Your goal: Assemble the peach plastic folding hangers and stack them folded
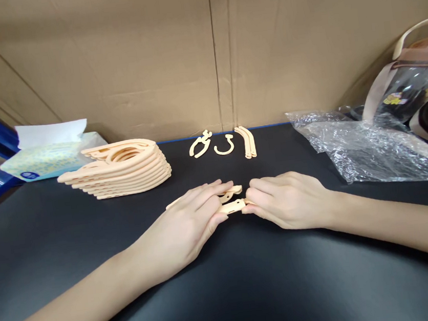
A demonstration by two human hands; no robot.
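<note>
Peach hanger pieces (231, 206) lie at the middle of the black table (229, 292), between my two hands. They are of smooth, matte plastic, thin and slightly curved. One piece lies a little behind the other. Most of their length is hidden under the fingers.

My left hand (190, 220) lies flat and low over them, with the fingers long and nearly closed. The thumb presses the front piece from below. My right hand (288, 201) is curled, and its fingertips pinch the right end of the same piece. Both hands have hold of it, and the fingertips of the two hands almost meet.

Behind on the left stands a stack (122, 168) of finished hangers in the same peach plastic, flat and rounded, laid one on another. Near the back edge I see three loose parts in a row: a clip (200, 144) with two short legs, a hook (224, 145), and two bent arms (248, 142) that touch each other.

A tissue box (44, 159) with one white sheet standing up is at the far left. A clear, wrinkled bag (363, 148) lies at the right. The wall (148, 59) behind is brown cardboard with creases.
</note>
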